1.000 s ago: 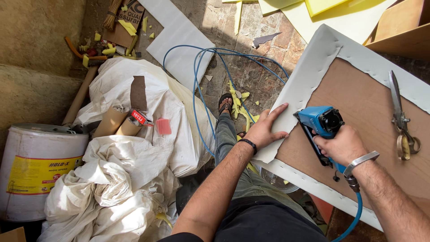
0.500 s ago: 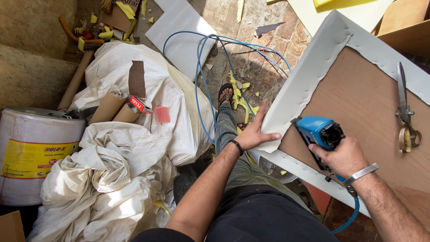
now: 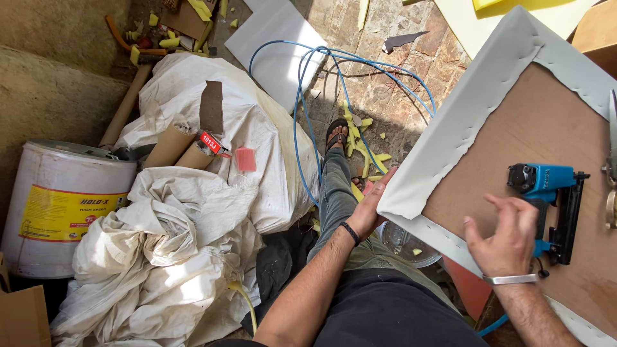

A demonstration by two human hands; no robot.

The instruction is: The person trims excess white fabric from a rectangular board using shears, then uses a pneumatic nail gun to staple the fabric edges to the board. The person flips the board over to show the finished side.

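A brown board (image 3: 514,128) wrapped at its edges in white fabric (image 3: 450,135) lies tilted in front of me. My left hand (image 3: 369,209) grips the board's near left corner, thumb on the fabric and fingers hidden under the edge. My right hand (image 3: 508,241) hovers over the board with fingers apart and holds nothing. Just right of it a blue staple gun (image 3: 543,183) lies on the board, its blue air hose (image 3: 299,115) looping across the brick floor.
Scissors (image 3: 610,186) lie at the board's right edge. A white drum (image 3: 58,205), crumpled white cloth (image 3: 160,257) and cardboard tubes (image 3: 170,148) fill the left. Yellow foam scraps (image 3: 360,151) lie by my sandalled foot (image 3: 335,135). A clear tub (image 3: 405,247) sits under the board's corner.
My right hand has let go of the staple gun, which now lies on the board. My left hand has slid from flat on the fabric to gripping the corner. The view has shifted left.
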